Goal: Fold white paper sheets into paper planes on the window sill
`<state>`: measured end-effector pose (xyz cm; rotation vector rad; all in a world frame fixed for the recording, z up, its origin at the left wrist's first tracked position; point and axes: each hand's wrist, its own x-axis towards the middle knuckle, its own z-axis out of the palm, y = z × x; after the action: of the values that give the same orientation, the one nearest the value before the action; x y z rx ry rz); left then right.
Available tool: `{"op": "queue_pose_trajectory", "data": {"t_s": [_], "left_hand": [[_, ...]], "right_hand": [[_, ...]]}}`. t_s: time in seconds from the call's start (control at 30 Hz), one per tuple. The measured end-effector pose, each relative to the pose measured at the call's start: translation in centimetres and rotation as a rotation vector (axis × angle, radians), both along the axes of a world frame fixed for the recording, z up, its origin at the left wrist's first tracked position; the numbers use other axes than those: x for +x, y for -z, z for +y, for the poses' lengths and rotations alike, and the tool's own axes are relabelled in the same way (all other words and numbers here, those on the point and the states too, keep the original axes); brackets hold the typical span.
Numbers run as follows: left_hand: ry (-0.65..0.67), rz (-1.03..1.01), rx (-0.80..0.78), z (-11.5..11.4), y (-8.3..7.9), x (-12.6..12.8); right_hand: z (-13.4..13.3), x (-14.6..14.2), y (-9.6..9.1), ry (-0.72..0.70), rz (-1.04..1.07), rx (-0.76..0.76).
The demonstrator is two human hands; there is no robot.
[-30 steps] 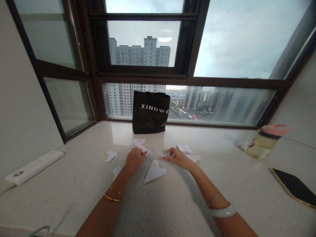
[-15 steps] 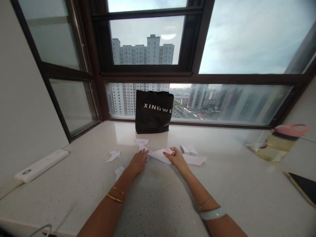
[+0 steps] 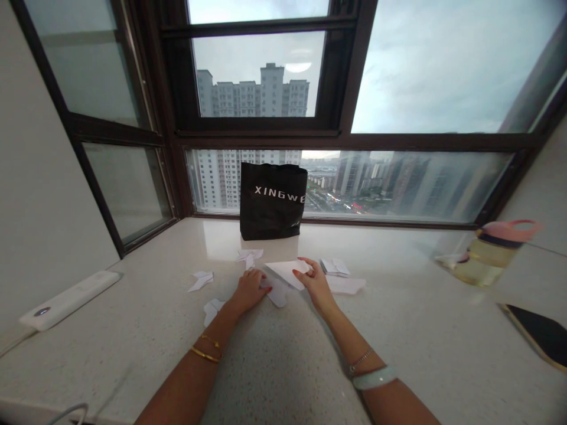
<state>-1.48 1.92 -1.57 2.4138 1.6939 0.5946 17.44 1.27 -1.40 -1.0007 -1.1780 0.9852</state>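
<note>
My right hand [image 3: 313, 282] pinches a white sheet of paper [image 3: 283, 270] between thumb and fingers; its pointed end slants up to the left, off the counter. My left hand [image 3: 251, 289] is low on the counter, its fingers curled and its thumb on another white paper piece [image 3: 277, 295], which lies partly under the raised sheet. Just beyond the left hand is a small group of folded paper pieces [image 3: 249, 256]. Beside my left wrist lies a crumpled-looking paper piece [image 3: 213, 311], and farther left a folded one [image 3: 201, 280].
Right of my right hand are a folded paper stack [image 3: 335, 267] and a paper strip [image 3: 348, 285]. A black bag [image 3: 272, 203] stands by the window. A pink-lidded bottle [image 3: 489, 260] and a dark-screened phone [image 3: 538, 330] are at right, a white power strip [image 3: 71, 300] at left.
The right hand has lifted the sheet's edge and tilted it. My left hand has shifted slightly down and left, its fingers curling, and the paper piece under its thumb now shows more. The view moved slightly.
</note>
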Motion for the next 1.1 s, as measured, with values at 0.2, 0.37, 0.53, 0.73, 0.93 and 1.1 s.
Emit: {"op": "queue_pose_trajectory", "data": {"t_s": [0.2,0.37,0.53,0.73,0.93,1.1], "left_hand": [[0.02,-0.51,-0.375,0.4,-0.9,-0.8],[0.156,-0.898,-0.641,-0.5,-2.1,-0.9],[0.211,-0.972,-0.734,-0.6,-2.0,-0.5],[0.313,-1.044,-0.744,-0.2,-0.8,0.4],[0.332,-1.022,-0.71,-0.4,-0.7,0.7],[0.311,-1.041,-0.704,-0.4,-0.4,0.9]], "right_hand": [[-0.1,-0.3,-0.1,-0.002,-0.231,0.051],[-0.4,0.0,-0.5,0.149,-0.556,0.167],[-1.3,-0.4,-1.4,0.133,-0.706,0.253],[-1.6,-1.2,-1.5,0.093,-0.787,0.301],[-1.6,-1.0,-1.4,0.123,-0.734,0.265],[-0.8,-0.8,-0.8,0.236,-0.65,0.288]]}}
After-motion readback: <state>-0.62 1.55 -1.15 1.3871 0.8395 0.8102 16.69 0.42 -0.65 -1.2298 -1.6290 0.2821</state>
